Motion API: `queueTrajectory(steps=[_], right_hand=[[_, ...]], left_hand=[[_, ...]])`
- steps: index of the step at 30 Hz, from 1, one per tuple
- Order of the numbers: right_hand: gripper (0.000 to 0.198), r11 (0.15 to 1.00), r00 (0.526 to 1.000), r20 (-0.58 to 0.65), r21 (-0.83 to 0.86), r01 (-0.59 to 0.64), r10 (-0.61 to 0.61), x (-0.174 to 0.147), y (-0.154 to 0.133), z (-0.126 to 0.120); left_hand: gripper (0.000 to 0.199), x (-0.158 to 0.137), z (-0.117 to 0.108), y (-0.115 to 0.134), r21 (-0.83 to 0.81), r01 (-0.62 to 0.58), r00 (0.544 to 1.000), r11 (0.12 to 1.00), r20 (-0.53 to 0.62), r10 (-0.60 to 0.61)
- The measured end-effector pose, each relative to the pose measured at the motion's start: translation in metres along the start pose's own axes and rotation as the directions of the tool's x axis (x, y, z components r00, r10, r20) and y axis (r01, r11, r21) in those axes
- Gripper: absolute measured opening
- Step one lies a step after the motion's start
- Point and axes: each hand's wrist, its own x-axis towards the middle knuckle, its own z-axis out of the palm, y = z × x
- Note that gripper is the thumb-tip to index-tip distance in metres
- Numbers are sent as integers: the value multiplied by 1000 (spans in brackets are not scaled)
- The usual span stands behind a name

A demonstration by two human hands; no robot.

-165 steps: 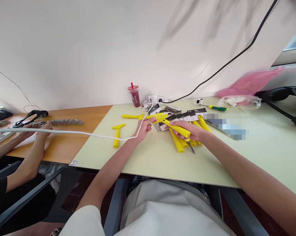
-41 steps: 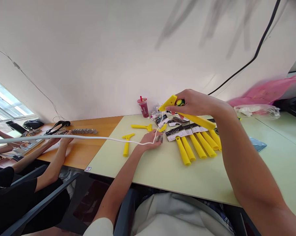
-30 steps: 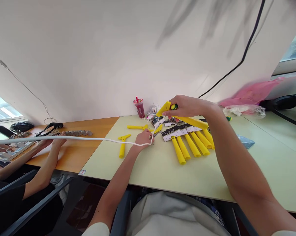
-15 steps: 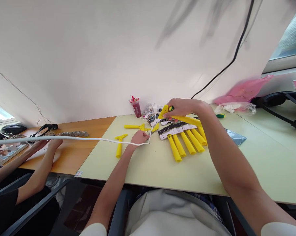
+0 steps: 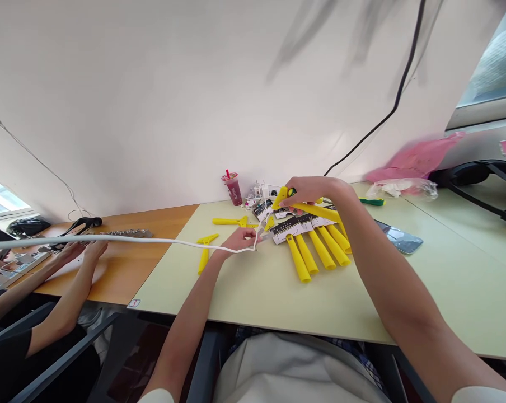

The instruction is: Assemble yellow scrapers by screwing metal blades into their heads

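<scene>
My right hand is closed around a yellow T-shaped plastic tool, its head pointing left and its handle running right under my wrist. A small dark green end of something shows beside those fingers. My left hand pinches a small clear flat piece just left of the black-and-white cards. Several yellow handles stick out toward me from those cards in a row. Left of my left hand lie two loose yellow T-shaped tools, one sideways and one pointing toward me.
A white cable crosses the view in front of my left hand. Toward the wall stand a drink cup and small clutter. To the right lie a phone-like slab, a green-handled tool and a pink bag. A co-worker's hands are at the left.
My left hand has drawn slightly back from the yellow tool head, and a clear piece now shows at its fingertips. My right hand still holds the yellow tool, a little lower in view.
</scene>
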Motion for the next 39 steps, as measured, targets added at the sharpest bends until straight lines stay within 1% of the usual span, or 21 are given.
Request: queueTrajectory(steps=[1, 3, 5, 7, 9, 11, 12, 13, 14, 16, 17, 18, 21, 23, 24, 25, 29, 31, 35, 37, 39], right_hand=[[48, 1000, 1000, -16, 10, 10, -9, -3, 0, -3], [47, 1000, 995, -95, 1, 9, -9, -12, 0, -10], [45, 1000, 976, -216, -18, -14, 10, -23, 3, -18], [42, 1000, 942, -336, -5, -22, 19, -35, 8, -25], [39, 999, 904, -427, 32, 2, 12, -46, 13, -30], [39, 996, 882, -471, 82, 40, 4, -54, 16, -33], [40, 991, 881, -472, 116, 61, 1, -57, 16, -34], [42, 984, 887, -461, 154, 87, -7, -59, 15, -34], [44, 975, 894, -448, 190, 118, -21, -60, 14, -33], [48, 953, 898, -434, 236, 191, -72, -61, 9, -32], [50, 942, 894, -435, 245, 230, -105, -60, 7, -31], [51, 932, 889, -438, 247, 264, -136, -60, 5, -30], [55, 909, 885, -431, 273, 314, -176, -58, 1, -28], [55, 900, 885, -426, 285, 329, -189, -58, 0, -27], [55, 897, 883, -428, 289, 335, -192, -58, -1, -27], [55, 894, 879, -436, 291, 340, -193, -58, -1, -27], [56, 892, 861, -470, 280, 354, -194, -60, -7, -27], [56, 892, 859, -475, 282, 354, -191, -60, -10, -26], [55, 891, 874, -455, 307, 335, -172, -57, -12, -23], [53, 886, 876, -443, 308, 346, -188, -56, -12, -22], [52, 885, 877, -441, 310, 348, -191, -57, -14, -21]], left_hand=[[53, -2, 7, 5, -77, -4, 997, 997, 72, 10], [61, -2, 23, 19, -239, -46, 986, 970, 145, 83], [66, 2, 38, 37, -381, -110, 972, 918, 152, 179], [68, 9, 47, 59, -475, -175, 958, 862, 120, 260], [69, 18, 49, 87, -567, -259, 946, 782, 15, 324], [68, 28, 43, 118, -632, -362, 923, 685, -142, 357], [67, 33, 38, 134, -647, -420, 904, 636, -241, 352], [65, 38, 33, 149, -647, -487, 873, 586, -345, 345], [63, 44, 27, 164, -631, -543, 839, 553, -423, 341], [59, 54, 14, 186, -566, -637, 765, 524, -545, 342], [58, 58, 8, 194, -533, -661, 742, 528, -570, 353], [56, 61, 2, 198, -495, -670, 729, 553, -578, 366], [49, 64, -13, 198, -314, -663, 701, 680, -580, 415], [41, 60, -21, 190, -167, -664, 649, 729, -613, 451], [37, 58, -24, 186, -123, -660, 638, 741, -612, 467], [35, 54, -26, 183, -96, -657, 638, 748, -600, 483], [33, 45, -30, 175, -86, -649, 682, 756, -507, 527], [35, 43, -30, 174, -92, -644, 684, 760, -515, 517], [38, 45, -31, 173, -87, -634, 676, 768, -545, 496], [38, 45, -30, 173, -93, -643, 680, 760, -526, 511], [37, 44, -29, 173, -110, -648, 695, 754, -491, 525]])
